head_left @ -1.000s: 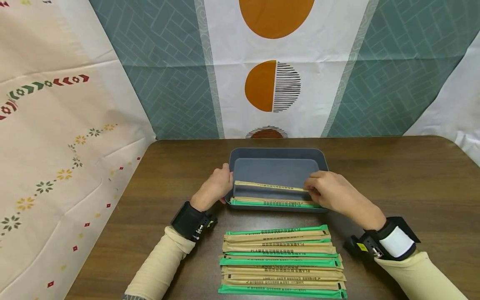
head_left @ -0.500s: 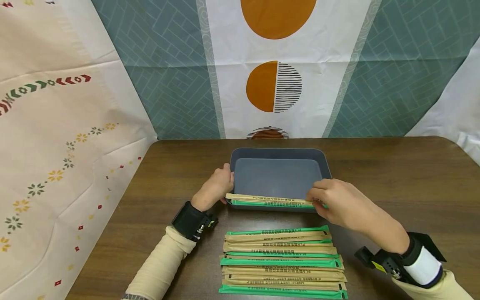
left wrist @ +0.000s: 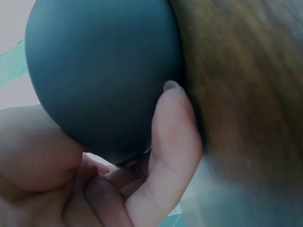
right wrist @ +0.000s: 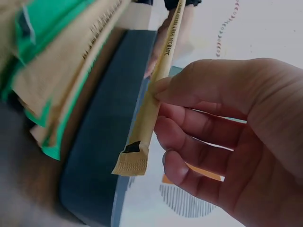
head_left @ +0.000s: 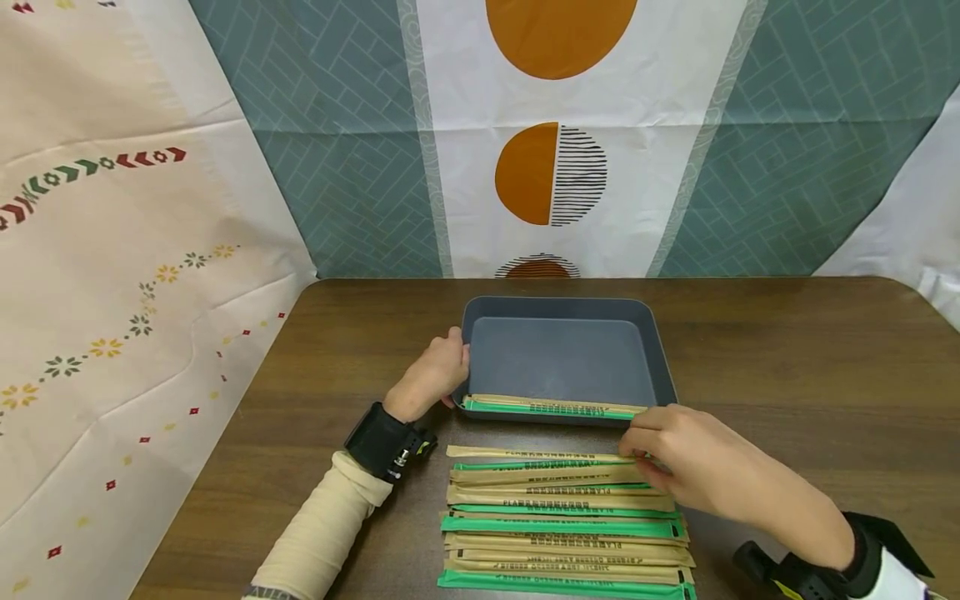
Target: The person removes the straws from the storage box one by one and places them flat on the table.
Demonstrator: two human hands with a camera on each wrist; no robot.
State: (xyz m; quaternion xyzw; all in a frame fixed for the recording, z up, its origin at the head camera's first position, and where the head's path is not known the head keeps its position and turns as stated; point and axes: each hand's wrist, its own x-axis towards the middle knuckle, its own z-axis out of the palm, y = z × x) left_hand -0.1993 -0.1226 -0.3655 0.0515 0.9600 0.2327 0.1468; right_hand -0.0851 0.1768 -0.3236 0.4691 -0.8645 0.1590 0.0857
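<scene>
My right hand (head_left: 701,458) pinches one end of a tan wrapped straw (head_left: 525,453) between thumb and fingers. The straw extends leftward, over the near gap between the grey tray (head_left: 558,350) and the straws on the table. In the right wrist view its crimped end (right wrist: 130,164) sticks out past the fingertips. My left hand (head_left: 429,377) grips the tray's left end, thumb and fingers curled round the wall, which fills much of the left wrist view. Inside the tray, a few tan and green wrapped straws (head_left: 551,408) lie along the near wall.
On the wooden table (head_left: 360,350), several tan and green wrapped straws (head_left: 562,527) lie in a stacked row in front of the tray. Patterned cloth (head_left: 555,167) hangs behind the table, and a cream printed cloth (head_left: 142,333) borders it on the left.
The right hand has carried the tan straw from over the tray floor, past the near wall, toward the straws on the table. The left hand has stayed on the tray.
</scene>
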